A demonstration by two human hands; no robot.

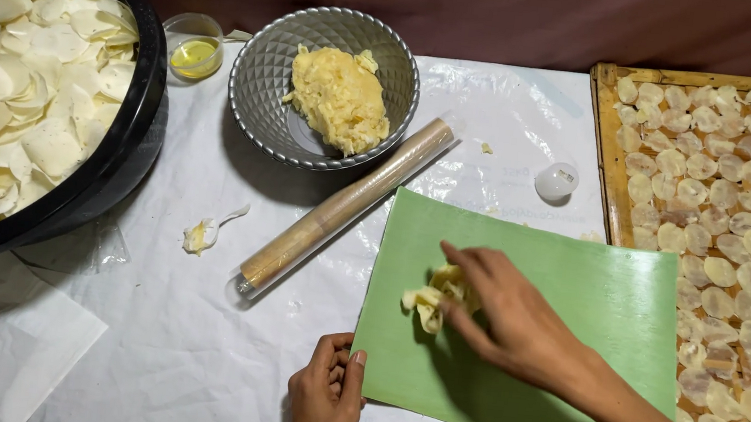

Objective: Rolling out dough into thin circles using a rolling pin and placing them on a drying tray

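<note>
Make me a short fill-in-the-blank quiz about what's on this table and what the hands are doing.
1. The right hand presses a lump of dough on a ____ mat.
2. The left hand grips the mat's ____ corner.
3. The rolling pin lies between the mat and the grey ____ of dough.
4. Thin round discs are laid out on the wooden ____.

Missing words: green; near left; bowl; tray
</note>
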